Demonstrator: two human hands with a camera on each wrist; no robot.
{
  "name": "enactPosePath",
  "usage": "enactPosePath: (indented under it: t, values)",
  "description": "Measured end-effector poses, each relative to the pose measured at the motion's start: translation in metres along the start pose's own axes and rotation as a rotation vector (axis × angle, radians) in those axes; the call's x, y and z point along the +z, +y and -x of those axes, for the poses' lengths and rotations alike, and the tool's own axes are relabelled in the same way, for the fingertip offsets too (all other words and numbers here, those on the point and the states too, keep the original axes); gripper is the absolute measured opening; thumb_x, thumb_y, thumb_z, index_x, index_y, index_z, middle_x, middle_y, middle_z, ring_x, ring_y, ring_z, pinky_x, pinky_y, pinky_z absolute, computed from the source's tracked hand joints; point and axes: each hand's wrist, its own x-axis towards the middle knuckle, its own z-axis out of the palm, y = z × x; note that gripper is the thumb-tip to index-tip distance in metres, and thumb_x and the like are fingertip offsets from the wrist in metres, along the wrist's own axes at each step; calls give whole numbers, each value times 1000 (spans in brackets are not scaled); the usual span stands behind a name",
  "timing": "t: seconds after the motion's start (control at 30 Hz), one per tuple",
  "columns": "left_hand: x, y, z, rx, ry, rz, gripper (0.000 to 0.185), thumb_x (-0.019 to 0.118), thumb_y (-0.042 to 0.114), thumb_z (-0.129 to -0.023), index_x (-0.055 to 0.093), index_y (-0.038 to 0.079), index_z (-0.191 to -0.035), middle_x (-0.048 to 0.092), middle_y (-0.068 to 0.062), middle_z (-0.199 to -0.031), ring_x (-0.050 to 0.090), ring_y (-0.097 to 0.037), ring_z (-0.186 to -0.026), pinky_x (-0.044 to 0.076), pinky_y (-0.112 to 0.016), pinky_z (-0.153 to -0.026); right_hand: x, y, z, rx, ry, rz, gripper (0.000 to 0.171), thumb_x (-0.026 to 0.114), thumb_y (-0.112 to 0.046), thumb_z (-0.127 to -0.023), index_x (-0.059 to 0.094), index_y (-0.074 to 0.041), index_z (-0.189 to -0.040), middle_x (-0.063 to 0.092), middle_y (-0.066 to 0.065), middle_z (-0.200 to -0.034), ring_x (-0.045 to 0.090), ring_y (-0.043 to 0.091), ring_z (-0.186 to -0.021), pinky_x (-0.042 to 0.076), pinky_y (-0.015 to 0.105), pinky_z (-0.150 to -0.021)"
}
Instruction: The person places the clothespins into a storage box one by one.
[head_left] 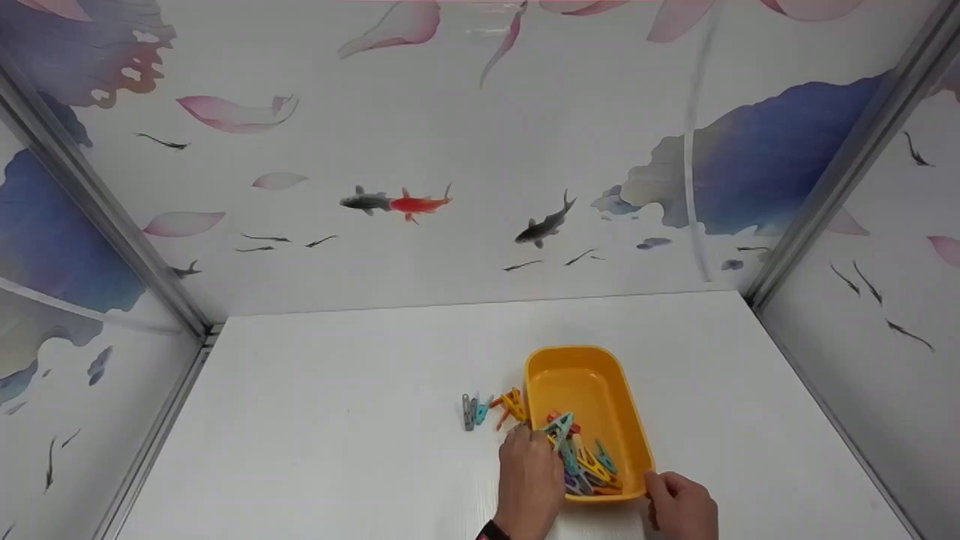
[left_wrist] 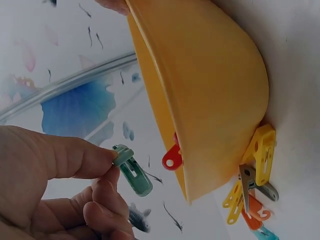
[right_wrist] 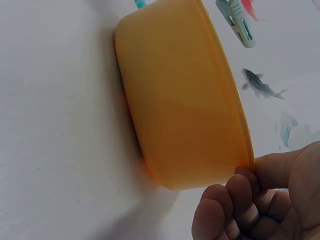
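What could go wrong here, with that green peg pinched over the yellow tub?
The left hand pinches the green peg by its end only, so the grip might slip and drop it back among the pegs in the yellow tub. The right hand only curls its fingertips on the tub's near corner, so a tug could slide the tub. A few pegs on the table lie close to the tub and may get knocked.

right hand point(right_wrist: 270, 200) | fingers point(right_wrist: 240, 186) touching yellow tub point(right_wrist: 180, 95) rim | teal clothespin point(right_wrist: 235, 22) above
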Motion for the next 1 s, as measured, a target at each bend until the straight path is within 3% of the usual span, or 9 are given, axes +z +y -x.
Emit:
enactPosePath:
  t: [0.17,0.5,0.73,1.0]
  values:
    - [5,5,1,15,-27,50,11,65,7,-87,65,2,-77,52,1,-73,55,-15,-78,45,-32,-74,-1,-1,0,-12,3,13,34,52,-28,-98,63,-3,-77,50,1,-55,47,18,-52,37,29,-52]
    - [5,4,2,52,14,63,10,68,10,-88,66,5,-80,52,3,-75,53,-11,-76,45,-30,-74,-1,0,-1,25,-6,-3,33,52,-28,-99,65,-4,-80,50,3,-58,47,19,-56,38,30,-54]
    - [-4,-13,-4,-29,33,34,10,70,15,-88,68,6,-85,47,7,-75,44,-9,-73,40,-28,-71,0,-1,-1,31,-2,-3,32,51,-27,-99,64,-5,-80,50,2,-58,48,19,-56,38,30,-53]
    - [-12,-45,-13,-19,136,-23,8,69,11,-86,67,6,-79,47,5,-72,47,-11,-71,40,-31,-70,0,-2,2,-10,28,22,35,52,-27,-97,62,-3,-74,52,2,-54,47,17,-50,36,28,-50]
